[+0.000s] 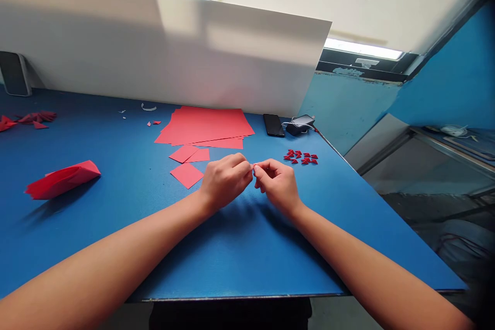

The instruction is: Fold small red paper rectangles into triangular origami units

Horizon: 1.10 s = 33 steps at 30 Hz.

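My left hand and my right hand meet above the blue table, fingertips together. Between the fingertips sits a tiny piece of red paper, mostly hidden by my fingers. Both hands seem to pinch it. Just left of my left hand lie several cut red paper squares. A stack of red paper sheets lies farther ahead. To the right of my right hand is a cluster of small folded red paper triangles.
A large folded red paper piece lies at the left, with red scraps behind it. A black phone and a charger with cable sit at the back. A white board stands along the back edge. The table's right edge drops away to the floor.
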Motion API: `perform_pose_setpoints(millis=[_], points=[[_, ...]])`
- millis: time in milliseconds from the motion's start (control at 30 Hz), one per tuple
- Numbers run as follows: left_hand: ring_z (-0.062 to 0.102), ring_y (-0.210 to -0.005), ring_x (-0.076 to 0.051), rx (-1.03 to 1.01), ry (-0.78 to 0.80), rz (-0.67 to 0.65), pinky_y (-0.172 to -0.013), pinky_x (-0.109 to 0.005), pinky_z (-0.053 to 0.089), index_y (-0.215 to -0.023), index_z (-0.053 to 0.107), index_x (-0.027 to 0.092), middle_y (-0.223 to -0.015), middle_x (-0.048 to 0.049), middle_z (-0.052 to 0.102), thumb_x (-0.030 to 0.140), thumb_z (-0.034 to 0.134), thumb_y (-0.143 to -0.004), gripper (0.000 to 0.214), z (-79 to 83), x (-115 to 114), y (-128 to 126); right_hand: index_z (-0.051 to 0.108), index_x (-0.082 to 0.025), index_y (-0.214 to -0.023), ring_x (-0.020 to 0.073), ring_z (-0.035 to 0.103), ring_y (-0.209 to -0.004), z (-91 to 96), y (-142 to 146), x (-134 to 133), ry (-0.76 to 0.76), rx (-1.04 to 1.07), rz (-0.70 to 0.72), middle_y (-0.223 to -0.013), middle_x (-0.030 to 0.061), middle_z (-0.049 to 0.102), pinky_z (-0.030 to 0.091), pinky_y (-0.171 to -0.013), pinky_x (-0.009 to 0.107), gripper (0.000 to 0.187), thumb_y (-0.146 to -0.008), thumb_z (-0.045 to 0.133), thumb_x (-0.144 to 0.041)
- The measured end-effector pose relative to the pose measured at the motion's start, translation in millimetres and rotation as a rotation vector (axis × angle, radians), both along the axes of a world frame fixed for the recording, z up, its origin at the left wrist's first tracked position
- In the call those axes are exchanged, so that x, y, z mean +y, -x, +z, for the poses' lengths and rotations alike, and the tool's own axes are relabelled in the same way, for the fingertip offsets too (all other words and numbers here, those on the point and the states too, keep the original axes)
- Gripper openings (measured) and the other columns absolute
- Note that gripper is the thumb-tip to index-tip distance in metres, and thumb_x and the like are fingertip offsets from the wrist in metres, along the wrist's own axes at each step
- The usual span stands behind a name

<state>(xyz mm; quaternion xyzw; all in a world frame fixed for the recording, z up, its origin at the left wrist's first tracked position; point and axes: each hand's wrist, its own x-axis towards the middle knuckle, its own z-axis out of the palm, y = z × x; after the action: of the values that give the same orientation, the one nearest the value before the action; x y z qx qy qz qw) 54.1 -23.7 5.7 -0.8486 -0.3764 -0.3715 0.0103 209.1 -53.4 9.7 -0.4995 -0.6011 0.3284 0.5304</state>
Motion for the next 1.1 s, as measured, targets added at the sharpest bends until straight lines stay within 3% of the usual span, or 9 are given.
perform_pose_setpoints(millis=[167, 500, 933, 1100], points=[[0.058, -0.077, -0.017, 0.120, -0.083, -0.015, -0.063, -0.026, 0.036, -0.079, 0.069, 0.022, -0.085, -0.0065, 0.067, 0.027, 0.042, -0.093, 0.031, 2.1, 2, 5, 0.068, -0.014, -0.083, 0.0103, 0.049, -0.043, -1.5, -1, 1, 0.041, 0.119, 0.047, -0.053, -0.0011, 0.058, 0.039, -0.042, 0.023, 0.026, -0.081, 0.062, -0.039], [0.059, -0.087, -0.016, -0.257, 0.176, -0.166, -0.061, -0.023, 0.049, -0.098, 0.067, 0.019, -0.101, -0.0074, 0.060, 0.029, 0.060, -0.085, 0.017, 2.0, 11, 0, 0.068, -0.014, -0.086, 0.0101, 0.052, -0.044, -5.6, -7, 9, -0.004, 0.108, 0.036, -0.057, 0.0001, 0.062, 0.041, -0.041, 0.022, 0.025, -0.082, 0.063, -0.038], [0.058, -0.079, -0.014, -0.421, 0.426, -0.266, -0.055, -0.021, 0.047, -0.079, 0.065, 0.016, -0.091, -0.0059, 0.059, 0.031, 0.063, -0.084, 0.016, 8.3, 9, 0, 0.060, -0.017, -0.087, 0.0100, 0.053, -0.047, -7.3, -8, 6, -0.124, -0.060, 0.090, -0.062, -0.0009, 0.060, 0.044, -0.047, 0.023, 0.021, -0.091, 0.054, -0.036], [0.057, -0.079, -0.015, -0.452, 0.421, -0.257, -0.056, -0.021, 0.047, -0.075, 0.065, 0.017, -0.087, -0.0053, 0.058, 0.027, 0.064, -0.082, 0.012, 7.4, 12, 0, 0.060, -0.018, -0.093, 0.0116, 0.058, -0.054, -7.2, -10, 6, -0.170, -0.117, 0.118, -0.070, 0.0008, 0.061, 0.047, -0.050, 0.024, 0.015, -0.091, 0.054, -0.031]])
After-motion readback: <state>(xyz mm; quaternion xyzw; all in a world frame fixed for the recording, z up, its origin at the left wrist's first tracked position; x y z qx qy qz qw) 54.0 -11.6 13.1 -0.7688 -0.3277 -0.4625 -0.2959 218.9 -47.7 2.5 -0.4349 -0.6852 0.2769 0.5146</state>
